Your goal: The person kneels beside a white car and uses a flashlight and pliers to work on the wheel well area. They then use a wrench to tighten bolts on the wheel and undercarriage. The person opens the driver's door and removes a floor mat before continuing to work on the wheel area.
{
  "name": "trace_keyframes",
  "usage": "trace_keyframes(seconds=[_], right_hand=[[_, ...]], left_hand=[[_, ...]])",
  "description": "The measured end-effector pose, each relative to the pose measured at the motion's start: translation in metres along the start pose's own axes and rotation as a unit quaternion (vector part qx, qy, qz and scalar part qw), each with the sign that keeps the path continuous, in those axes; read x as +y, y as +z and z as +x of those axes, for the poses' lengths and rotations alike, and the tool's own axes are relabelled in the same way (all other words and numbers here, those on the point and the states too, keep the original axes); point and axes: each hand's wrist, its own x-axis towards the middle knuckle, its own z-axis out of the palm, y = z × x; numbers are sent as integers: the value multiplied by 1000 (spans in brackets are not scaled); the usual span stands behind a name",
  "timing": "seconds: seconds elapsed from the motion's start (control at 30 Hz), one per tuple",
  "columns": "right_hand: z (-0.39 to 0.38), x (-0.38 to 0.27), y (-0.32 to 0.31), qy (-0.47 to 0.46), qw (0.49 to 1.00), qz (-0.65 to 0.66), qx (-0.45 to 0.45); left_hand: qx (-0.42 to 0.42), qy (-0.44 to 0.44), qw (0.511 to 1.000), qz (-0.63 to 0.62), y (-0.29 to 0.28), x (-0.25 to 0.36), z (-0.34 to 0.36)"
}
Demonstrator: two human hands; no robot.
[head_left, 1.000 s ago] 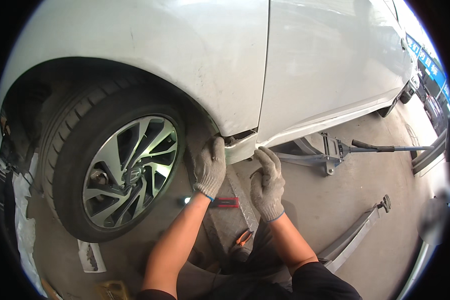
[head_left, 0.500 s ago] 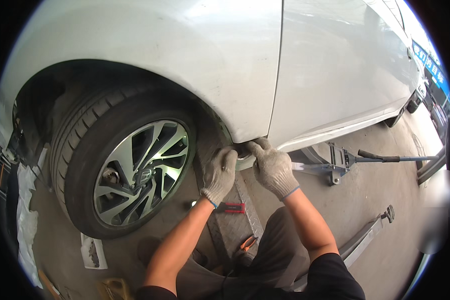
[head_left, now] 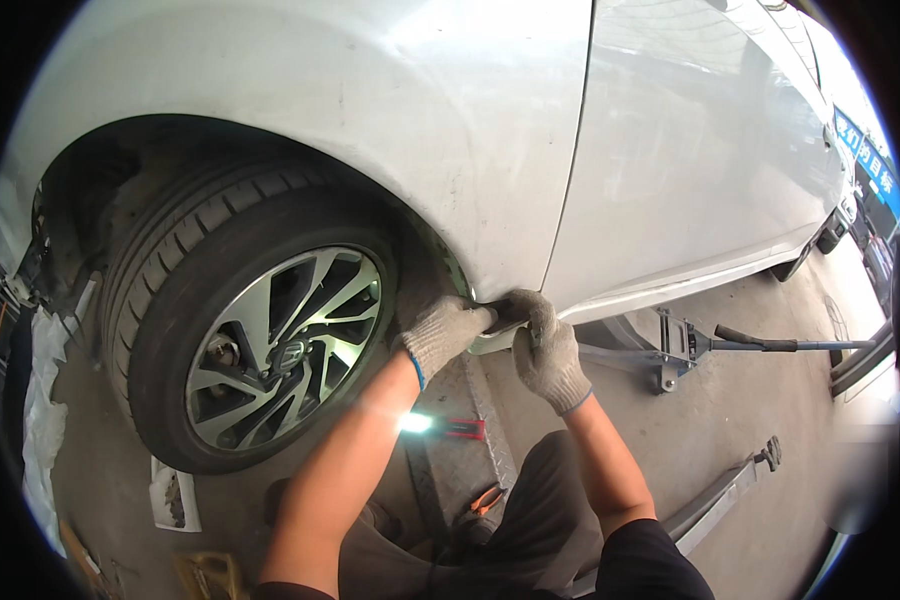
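Note:
A silver-white car fender point(head_left: 440, 190) ends at a low corner behind the front wheel point(head_left: 280, 350). Both my hands wear knitted gloves and work at this corner. My left hand point(head_left: 446, 332) has its fingers closed at the left end of a dark piece point(head_left: 507, 316) under the fender edge. Curled fingers of my right hand point(head_left: 548, 350) press against that piece from the other side. What the dark piece is, and how it joins the car, I cannot make out.
A lit red-and-black work light point(head_left: 460, 428) lies below my hands. Orange-handled pliers point(head_left: 487, 499) are near my knee. A floor jack point(head_left: 678, 350) stands under the sill at right. A long metal arm point(head_left: 725, 492) lies on the floor.
My left hand has turned and moved in toward the fender corner. My right hand has turned and dropped slightly, and the dark piece between them shows more. The work light's lamp is now uncovered.

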Motion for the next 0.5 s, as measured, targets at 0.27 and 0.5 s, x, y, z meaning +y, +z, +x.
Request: trace_keyframes(seconds=[0.27, 0.5], right_hand=[[1, 0, 2, -83, 994, -56, 30], [6, 18, -20, -181, 973, -142, 5]], left_hand=[[-41, 35, 989, -138, 16, -14, 9], [-19, 48, 995, -84, 21, -15, 11]])
